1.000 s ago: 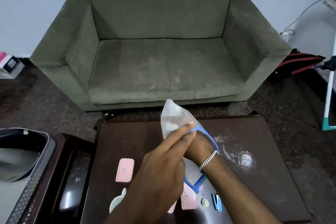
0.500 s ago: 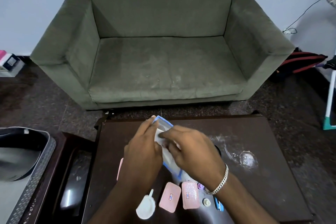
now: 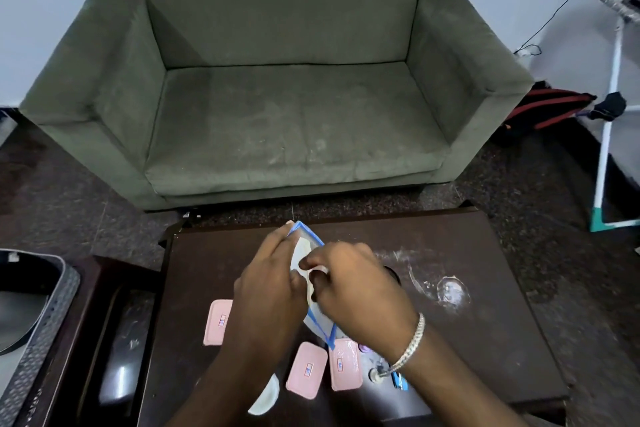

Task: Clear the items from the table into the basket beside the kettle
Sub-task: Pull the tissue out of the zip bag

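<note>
Over the middle of the dark wooden table (image 3: pixel 485 305), my left hand (image 3: pixel 268 291) and my right hand (image 3: pixel 356 291) both grip a clear plastic bag with blue edging (image 3: pixel 304 246). Its upper corner sticks out above my left fingers and its lower edge hangs between my wrists. Three pink rectangular cases lie flat on the table: one at the left (image 3: pixel 217 322), two near the front (image 3: pixel 307 369) (image 3: pixel 345 365). A white round lid (image 3: pixel 266 398) shows under my left forearm. Small items, a blue one (image 3: pixel 400 382) among them, lie by my right wrist. A grey basket (image 3: pixel 41 329) stands at the far left.
A green sofa (image 3: pixel 287 107) faces the table across a strip of dark speckled floor. White smears (image 3: pixel 450 291) mark the table's right half. A lower dark side table (image 3: pixel 114 340) sits between table and basket. A white stand (image 3: pixel 609 135) and a black and red bag (image 3: pixel 550 107) are at the right.
A second ago my hands held the bag up high, bunched. They have lowered it over the table and now grip it from both sides. The camera has tilted slightly.
</note>
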Motion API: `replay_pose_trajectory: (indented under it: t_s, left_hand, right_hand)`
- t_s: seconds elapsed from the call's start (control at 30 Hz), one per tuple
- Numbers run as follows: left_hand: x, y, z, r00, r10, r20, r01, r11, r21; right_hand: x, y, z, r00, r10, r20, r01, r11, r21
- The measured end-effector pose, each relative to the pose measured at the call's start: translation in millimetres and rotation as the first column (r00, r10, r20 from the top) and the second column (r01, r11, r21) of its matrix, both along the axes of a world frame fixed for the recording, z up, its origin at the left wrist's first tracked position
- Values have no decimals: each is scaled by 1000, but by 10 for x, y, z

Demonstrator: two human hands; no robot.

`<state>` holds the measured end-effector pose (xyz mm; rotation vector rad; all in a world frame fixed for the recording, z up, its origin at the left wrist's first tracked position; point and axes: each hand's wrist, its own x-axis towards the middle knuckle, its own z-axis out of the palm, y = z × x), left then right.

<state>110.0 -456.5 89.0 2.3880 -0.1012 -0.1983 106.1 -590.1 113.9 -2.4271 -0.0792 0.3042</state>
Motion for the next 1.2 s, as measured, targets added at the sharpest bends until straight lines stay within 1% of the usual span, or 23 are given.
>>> replay_pose_trajectory:
  t_s: [0.03,0.1,0.27,0.43,0.47,0.53,0.57,0.6,0.63,0.7,0.77,0.83,0.87,0.93,1.0,1.03,1.07,1.1,1.2]
  left_hand:
    - [-16,-22,-2,1000,-10,10,10,1000,-3]
    - [-44,-51,-8,999,-42,29,42,999,-1]
    - [-135,-50,-4,982,-162,92,164,986,-12]
    - [-204,-53,104,965,-221,138,231,971,-66]
    - [-183,-54,107,969,-206,134,214,976,-44]
    - [-106,-43,103,986,-141,90,141,990,4]
    - [-63,-32,97,992,-101,73,100,995,16]
    - [-25,-27,93,996,-71,61,70,997,23]
    - [6,-30,90,997,-58,52,56,998,26]
    - [42,-52,85,998,-55,38,54,998,26]
    - [69,-67,69,998,-44,34,42,998,41]
    - [111,-66,40,998,-36,43,34,998,44]
    - [130,-62,24,998,-35,47,33,999,31]
    - [158,-49,-10,998,-33,47,32,999,28]
    - [175,-53,-37,999,-25,41,22,998,59]
    - [181,-58,-44,999,-20,37,17,997,72]
    - [184,-63,-48,999,-17,34,14,997,82]
    - [192,-61,-52,999,-14,36,11,996,88]
    - [197,-45,-80,1000,-6,27,3,994,113]
  right_hand:
    - [-4,41,-50,996,-32,-84,31,1000,-3]
    - [3,93,-126,982,-74,-174,78,997,15]
    - [189,-9,-323,984,-90,-156,84,996,-41]
    - [317,-64,-529,979,-69,-193,18,967,-254]
    - [329,-65,-504,990,-56,-133,20,965,-262]
    - [324,-32,-409,998,-29,63,39,984,-173]
    - [318,-6,-357,991,21,134,-3,991,-137]
    - [291,17,-303,983,91,159,-68,986,-149]
    - [256,36,-250,978,142,154,-109,972,-207]
    - [176,33,-190,971,177,162,-124,948,-295]
    - [111,-16,-141,959,157,236,-77,945,-317]
    - [74,-80,-57,939,129,318,-29,953,-303]
    - [73,-120,-16,932,98,349,-5,966,-259]
    - [91,-231,65,920,-58,387,81,996,-42]
    - [108,-395,154,908,-231,349,186,970,159]
    - [119,-486,211,914,-266,308,209,956,205]
    - [140,-588,260,926,-269,266,219,954,203]
    - [166,-697,304,943,-257,213,226,961,160]
    - [220,-1013,406,983,-181,38,182,982,-43]
